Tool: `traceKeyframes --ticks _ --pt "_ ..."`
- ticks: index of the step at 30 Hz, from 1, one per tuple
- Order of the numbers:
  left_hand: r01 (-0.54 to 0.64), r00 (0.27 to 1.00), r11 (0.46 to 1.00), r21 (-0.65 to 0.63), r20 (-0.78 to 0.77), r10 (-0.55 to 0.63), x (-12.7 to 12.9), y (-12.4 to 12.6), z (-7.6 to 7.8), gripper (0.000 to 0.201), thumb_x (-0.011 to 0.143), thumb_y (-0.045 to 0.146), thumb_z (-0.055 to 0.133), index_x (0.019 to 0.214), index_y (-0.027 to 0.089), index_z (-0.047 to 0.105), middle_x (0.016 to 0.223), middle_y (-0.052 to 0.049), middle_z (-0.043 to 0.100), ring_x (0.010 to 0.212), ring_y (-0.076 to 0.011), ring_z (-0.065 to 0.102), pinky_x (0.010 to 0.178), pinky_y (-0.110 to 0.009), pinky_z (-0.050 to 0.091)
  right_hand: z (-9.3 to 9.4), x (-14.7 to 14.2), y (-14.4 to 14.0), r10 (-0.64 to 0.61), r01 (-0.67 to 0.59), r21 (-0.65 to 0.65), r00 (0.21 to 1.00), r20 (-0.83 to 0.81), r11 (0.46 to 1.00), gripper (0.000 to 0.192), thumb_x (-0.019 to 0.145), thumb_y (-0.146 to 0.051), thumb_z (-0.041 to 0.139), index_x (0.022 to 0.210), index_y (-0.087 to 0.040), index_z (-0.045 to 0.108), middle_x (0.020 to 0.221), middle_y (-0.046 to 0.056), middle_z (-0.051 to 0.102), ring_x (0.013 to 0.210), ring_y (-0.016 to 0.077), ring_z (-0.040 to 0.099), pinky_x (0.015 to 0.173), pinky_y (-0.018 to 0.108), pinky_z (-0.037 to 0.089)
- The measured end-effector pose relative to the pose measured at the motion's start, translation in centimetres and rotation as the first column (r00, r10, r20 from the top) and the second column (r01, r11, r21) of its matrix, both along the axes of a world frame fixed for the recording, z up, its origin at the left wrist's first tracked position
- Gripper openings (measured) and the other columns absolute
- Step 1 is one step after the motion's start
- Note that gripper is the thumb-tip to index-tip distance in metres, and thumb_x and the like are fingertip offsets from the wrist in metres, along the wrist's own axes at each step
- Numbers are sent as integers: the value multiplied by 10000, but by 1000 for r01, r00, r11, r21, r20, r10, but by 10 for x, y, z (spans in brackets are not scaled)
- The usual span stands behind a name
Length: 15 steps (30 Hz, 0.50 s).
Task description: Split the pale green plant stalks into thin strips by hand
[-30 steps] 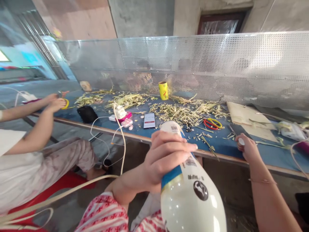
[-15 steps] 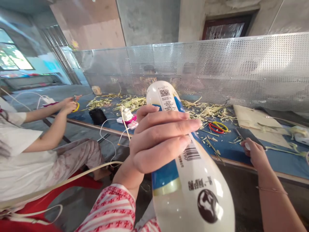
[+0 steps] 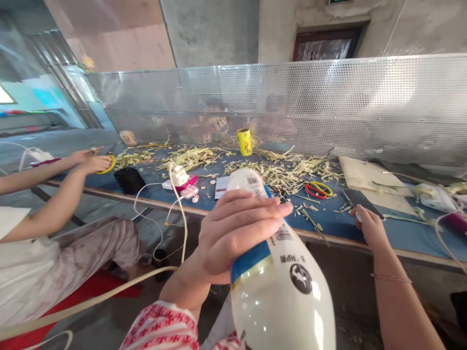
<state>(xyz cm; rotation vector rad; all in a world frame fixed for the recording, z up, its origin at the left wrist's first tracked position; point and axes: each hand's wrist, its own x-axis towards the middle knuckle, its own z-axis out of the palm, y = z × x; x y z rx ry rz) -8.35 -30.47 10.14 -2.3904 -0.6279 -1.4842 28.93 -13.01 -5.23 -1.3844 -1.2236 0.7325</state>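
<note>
Bottle (image 3: pixel 277 272) fills the low middle of the head view, one big white one with a blue band, and its bottom end is cut off by the edge of the picture. Its far end, with a square code on it, tips away toward the table (image 3: pixel 365 226). The left hand (image 3: pixel 237 233) is wrapped around the bottle near the blue band, fingers spread across the label and hiding part of the print. The right hand (image 3: pixel 368 224) rests well apart from the bottle, at the table's near edge, curled around something small and white; what it is cannot be made out. Just past that hand lies one dark phone (image 3: pixel 359 198), partly hidden by the fingers. One pair of scissors (image 3: pixel 316 189), with red and yellow handles, lies on the blue top among many pale scraps (image 3: pixel 270 171). One yellow can (image 3: pixel 244 141) stands farther back by the mesh wall (image 3: pixel 328 102). Behind the mesh, shapes are blurred and cannot be told. On the left sits another person (image 3: pixel 44 243), cut off by the edge, with two arms reaching to the table; their hands (image 3: pixel 91 160) hold something yellow that is too small to tell. One black pouch (image 3: pixel 128 180) lies near them, and white cords (image 3: pixel 171 194) hang off the table edge.
</note>
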Motion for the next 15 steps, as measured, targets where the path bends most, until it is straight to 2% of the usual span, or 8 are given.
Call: traceKeyframes --ticks 1,3,5,7,9,11,13,15 --pt "59 998 998 24 -28 -58 0 3 -7 232 937 312 450 1133 224 540 1123 -53 730 1094 -129 662 1029 -355 468 1 -1 -2 -18 18 6 1000 18 1000 457 767 -609 538 671 -163 554 486 -57 326 452 73 305 480 267 253" --pt "135 991 990 -29 -20 -135 0 8 -20 292 930 317 463 1192 199 512 1141 -81 721 1084 -136 665 1013 -344 477 2 -4 -6 -47 45 67 999 28 997 427 786 -579 545 706 -160 569 503 -49 356 471 77 325 494 270 260" --pt "217 975 963 -159 -21 -223 0 8 -35 328 923 299 469 1235 201 489 1097 -82 733 1034 -147 683 983 -345 497 4 -9 -14 -47 59 164 996 -78 985 385 824 -532 534 777 -155 595 523 -46 358 481 78 325 499 272 259" --pt "273 951 898 -346 -41 -305 0 5 -50 331 902 303 497 1229 255 502 1003 -43 752 938 -159 706 955 -362 515 6 -20 -31 -4 53 282 985 -174 958 349 856 -497 518 873 -162 613 557 -28 408 524 105 407 512 274 294" --pt "210 969 785 -583 16 -247 2 2 -65 296 859 335 545 1144 260 569 922 -45 748 893 -193 704 903 -373 534 8 -36 -58 58 11 337 980 -193 941 334 882 -486 489 931 -179 611 598 -7 462 564 128 448 525 278 340" --pt "199 969 625 -755 56 -240 8 -1 -79 341 794 350 608 1113 232 590 896 -53 734 864 -208 693 827 -350 549 7 -56 -93 121 -62 361 983 -141 931 347 915 -489 415 934 -195 598 560 -17 437 518 129 419 505 280 351" --pt "198 963 464 -864 84 -255 15 -1 -93 461 694 332 685 1123 201 579 944 -57 719 844 -208 676 776 -325 547 3 -76 -129 116 -113 406 993 16 907 398 938 -497 333 938 -198 595 567 -1 459 505 138 433 493 286 371" --pt "149 959 329 -933 56 -277 23 -1 -106 516 616 294 716 1103 188 580 989 -52 703 851 -207 655 756 -307 532 -1 -94 -157 102 -213 448 960 259 868 404 943 -480 320 1022 -199 599 692 58 573 600 176 548 529 310 437"
